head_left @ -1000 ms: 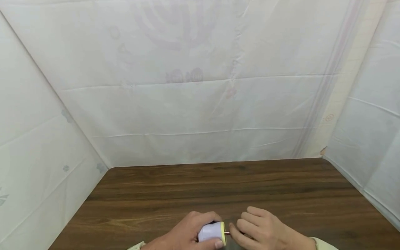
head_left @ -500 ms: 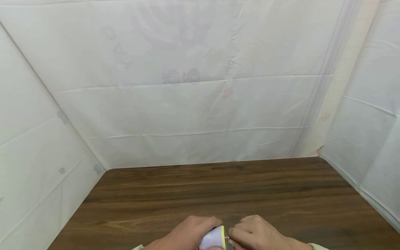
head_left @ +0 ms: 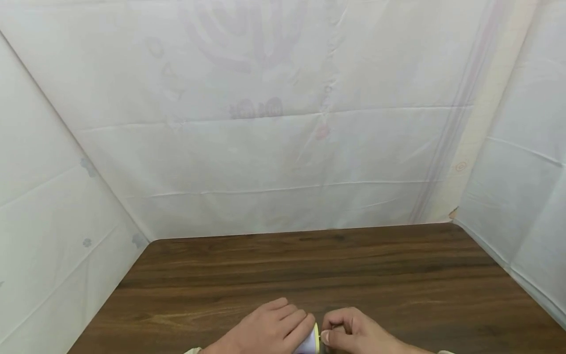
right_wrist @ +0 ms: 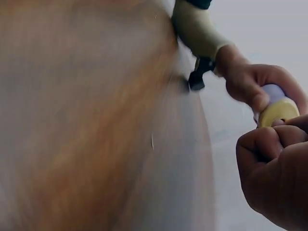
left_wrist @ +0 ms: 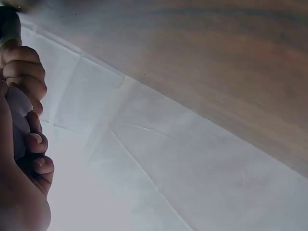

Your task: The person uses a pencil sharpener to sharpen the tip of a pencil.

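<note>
While left hand (head_left: 269, 332) grips sharpener (right_wrist: 278, 107) (yellow-faced), right hand (head_left: 353, 334) pinches.

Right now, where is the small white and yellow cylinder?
Head view, bottom centre: the cylinder is gripped in the left hand over the table, its yellow end against the right hand.

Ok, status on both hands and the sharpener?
Left hand grips sharpener. Right hand curled at its yellow end; held item hidden. Table ahead.

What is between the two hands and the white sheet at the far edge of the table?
In the head view, only bare wooden table lies between the left hand, the right hand and the white sheet; nothing stands on that stretch.
</note>
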Tool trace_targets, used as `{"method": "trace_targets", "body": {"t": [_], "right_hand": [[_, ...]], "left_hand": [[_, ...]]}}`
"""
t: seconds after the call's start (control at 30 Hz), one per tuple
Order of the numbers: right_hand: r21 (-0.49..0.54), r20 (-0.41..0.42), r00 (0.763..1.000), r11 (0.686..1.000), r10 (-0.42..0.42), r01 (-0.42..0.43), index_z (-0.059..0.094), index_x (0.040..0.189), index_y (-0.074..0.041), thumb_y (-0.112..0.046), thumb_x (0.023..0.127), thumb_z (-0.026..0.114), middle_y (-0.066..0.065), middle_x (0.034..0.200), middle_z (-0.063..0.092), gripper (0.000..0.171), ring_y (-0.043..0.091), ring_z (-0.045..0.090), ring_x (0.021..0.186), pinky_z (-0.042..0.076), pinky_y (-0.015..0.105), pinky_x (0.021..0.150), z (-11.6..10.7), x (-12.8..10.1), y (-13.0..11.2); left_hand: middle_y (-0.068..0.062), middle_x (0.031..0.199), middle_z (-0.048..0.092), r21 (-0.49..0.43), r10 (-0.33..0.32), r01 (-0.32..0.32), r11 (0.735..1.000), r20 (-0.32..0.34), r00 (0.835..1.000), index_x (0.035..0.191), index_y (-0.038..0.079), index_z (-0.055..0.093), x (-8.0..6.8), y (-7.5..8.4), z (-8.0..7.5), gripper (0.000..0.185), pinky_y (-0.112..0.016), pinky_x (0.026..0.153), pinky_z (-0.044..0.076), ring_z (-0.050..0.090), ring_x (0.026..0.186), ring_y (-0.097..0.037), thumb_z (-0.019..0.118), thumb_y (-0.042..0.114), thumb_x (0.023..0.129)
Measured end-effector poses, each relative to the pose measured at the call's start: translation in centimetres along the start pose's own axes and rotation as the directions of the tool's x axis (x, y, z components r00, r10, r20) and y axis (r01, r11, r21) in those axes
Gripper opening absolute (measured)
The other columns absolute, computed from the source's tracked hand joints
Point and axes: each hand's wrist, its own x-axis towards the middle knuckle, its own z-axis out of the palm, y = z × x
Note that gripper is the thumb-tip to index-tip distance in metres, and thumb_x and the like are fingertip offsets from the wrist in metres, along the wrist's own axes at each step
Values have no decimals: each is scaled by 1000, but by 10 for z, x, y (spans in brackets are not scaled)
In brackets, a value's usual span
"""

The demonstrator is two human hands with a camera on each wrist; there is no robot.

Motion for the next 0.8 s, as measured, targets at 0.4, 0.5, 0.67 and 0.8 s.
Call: {"method": "trace_targets", "body": {"t": [0.4, 0.5, 0.67, 0.8], "right_hand": [[-840, 286, 674, 160, -681, 518, 72, 114, -10, -4, 101, 69, -10, 77, 50, 15, -8, 33, 65, 30, 3, 59, -9, 7, -12], [-835, 456, 520, -147, -722, 530, 75, 108, -4, -9, 107, 62, -9, 74, 45, 14, -4, 27, 64, 22, 7, 61, -10, 14, -21], [-756, 635, 367, -447, -680, 479, 74, 91, -7, -6, 108, 54, -10, 71, 44, 26, -2, 25, 63, 17, 12, 61, -9, 22, -31], [-729, 656, 318, -466, -684, 501, 66, 79, -10, -1, 105, 54, -10, 69, 45, 31, -2, 25, 62, 16, 13, 60, -7, 26, -31]], "left_hand": [[5, 102, 70, -658, -312, 388, 645, 237, 920, 132, 12, 60, -4, -6, -7, 34, -6, 67, 45, 55, 78, 9, 68, 32, 106], [3, 97, 69, -767, -326, 443, 464, 317, 891, 131, 12, 59, -5, -6, -7, 27, -8, 61, 49, 54, 75, 11, 67, 23, 107], [-2, 90, 69, -830, -296, 434, 351, 341, 892, 126, 10, 59, -3, -5, -5, 20, -12, 57, 51, 53, 73, 13, 63, 13, 106], [-3, 90, 69, -827, -277, 462, 321, 384, 881, 129, 7, 58, 0, -1, -6, 22, -12, 59, 51, 52, 75, 13, 60, 12, 108]]}}
